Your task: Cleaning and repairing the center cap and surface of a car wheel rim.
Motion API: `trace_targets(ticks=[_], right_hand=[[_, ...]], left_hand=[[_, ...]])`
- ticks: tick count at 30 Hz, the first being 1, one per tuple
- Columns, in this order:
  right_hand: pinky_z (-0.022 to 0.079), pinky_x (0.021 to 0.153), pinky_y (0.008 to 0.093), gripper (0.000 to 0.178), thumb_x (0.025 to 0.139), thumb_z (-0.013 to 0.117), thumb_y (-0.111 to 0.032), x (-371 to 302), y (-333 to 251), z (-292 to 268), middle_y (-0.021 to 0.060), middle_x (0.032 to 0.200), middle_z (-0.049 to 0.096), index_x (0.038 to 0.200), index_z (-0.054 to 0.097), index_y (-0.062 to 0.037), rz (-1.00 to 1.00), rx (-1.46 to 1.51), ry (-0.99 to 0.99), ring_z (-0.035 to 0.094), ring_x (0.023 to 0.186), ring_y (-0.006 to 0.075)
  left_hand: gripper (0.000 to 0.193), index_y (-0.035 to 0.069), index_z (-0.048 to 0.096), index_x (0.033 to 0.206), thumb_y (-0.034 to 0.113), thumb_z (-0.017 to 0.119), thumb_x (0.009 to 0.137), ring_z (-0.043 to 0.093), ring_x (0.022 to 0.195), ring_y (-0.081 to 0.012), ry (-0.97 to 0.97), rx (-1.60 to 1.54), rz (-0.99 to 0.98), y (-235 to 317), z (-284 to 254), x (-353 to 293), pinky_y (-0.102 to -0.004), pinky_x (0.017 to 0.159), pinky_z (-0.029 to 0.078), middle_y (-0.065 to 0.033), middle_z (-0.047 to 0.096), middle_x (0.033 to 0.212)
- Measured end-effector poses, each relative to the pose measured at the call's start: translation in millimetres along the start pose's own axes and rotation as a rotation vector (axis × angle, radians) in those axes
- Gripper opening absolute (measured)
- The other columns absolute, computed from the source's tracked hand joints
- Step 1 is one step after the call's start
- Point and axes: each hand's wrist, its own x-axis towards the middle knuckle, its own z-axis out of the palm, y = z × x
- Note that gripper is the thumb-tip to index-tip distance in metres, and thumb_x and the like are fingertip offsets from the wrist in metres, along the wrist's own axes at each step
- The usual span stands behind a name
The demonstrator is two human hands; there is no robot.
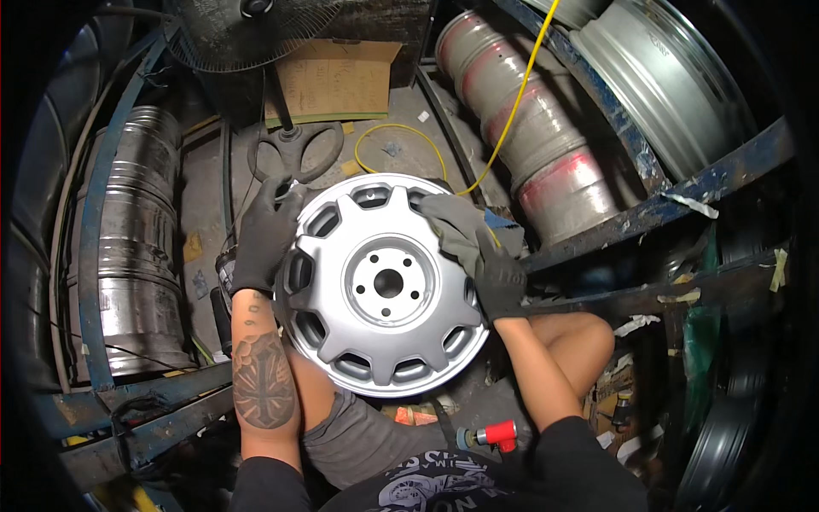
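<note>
A silver alloy wheel rim [401, 333] lies face up in front of me over my lap, with window-like openings around its outer edge and bolt holes around the centre bore. My right hand [502, 277], in a dark grey glove, is at the rim's right side and holds a grey-green cloth [456, 224] against the upper right edge. My left hand [266, 235], gloved likewise, is beside the upper left edge. Its fingers are curled, and what they hold, if anything, is too small to make out.
Metal racks flank me, with stacked wheel barrels [141, 239] on the left and red-marked barrels [533, 128] on the right. A pedestal fan [256, 34], cardboard [337, 81] and a yellow hose [525, 90] are ahead. A red air tool [496, 433] lies near my lap.
</note>
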Motion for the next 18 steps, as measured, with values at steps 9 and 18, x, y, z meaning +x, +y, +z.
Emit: trace_targets(ticks=[9,18], right_hand=[[0.054,0.064,0.0482,0.02,0.09,0.056,-0.024,-26.6,-5.5,-45.9,0.0123,0.074,0.072,0.087,0.072,-0.0132,-0.249,0.042,-0.382,0.071,0.071,0.0295],[0.053,0.094,0.0449,0.04,0.095,0.046,-0.028,13.1,-38.7,-83.1,0.0213,0.113,0.073,0.113,0.074,-0.0045,-0.198,0.018,-0.869,0.071,0.106,0.0351]], left_hand=[[0.055,0.007,0.057,0.138,0.043,0.06,0.096,0.063,0.121,-0.0383,-0.102,-0.028,-0.031,20.9,7.7,6.1,-0.0423,0.104,0.046,-0.0252,0.065,0.13],[0.069,0.013,0.046,0.151,0.049,0.057,0.092,0.044,0.14,-0.0437,-0.22,0.618,0.011,-63.6,66.6,9.5,-0.0494,0.113,0.041,-0.021,0.038,0.159]])
